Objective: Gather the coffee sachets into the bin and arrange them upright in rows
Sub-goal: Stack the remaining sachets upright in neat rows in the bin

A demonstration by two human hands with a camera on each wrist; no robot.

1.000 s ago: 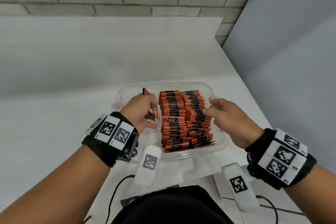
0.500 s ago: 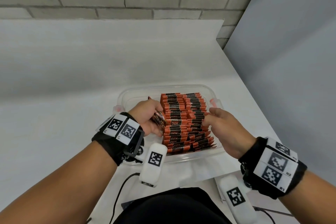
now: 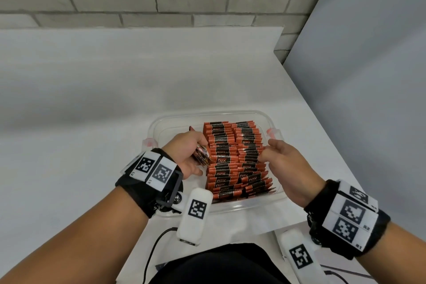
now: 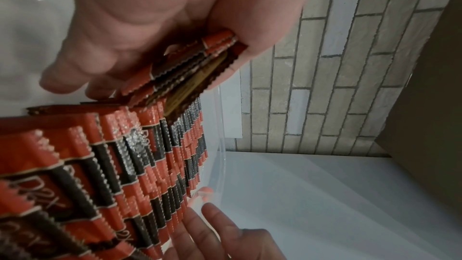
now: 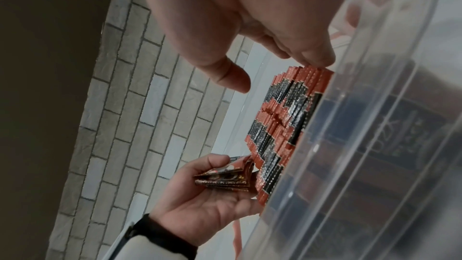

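Two rows of upright sachets (image 3: pixel 235 159) fill my clear bin (image 3: pixel 242 206), open room at its left.
My left hand (image 3: pixel 186 154) clamps a small stack (image 3: pixel 202 157); right wrist view shows my right hand (image 3: pixel 283 163), fingertips (image 5: pixel 315 58) straight, touching the right row.

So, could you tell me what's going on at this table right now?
A person is packing coffee sachets into a clear plastic bin on a white table. The sachets in the bin already stand upright in rows. The left hand grips a small bundle of sachets beside the left row, and the right hand rests its fingertips on the tops of the right row.
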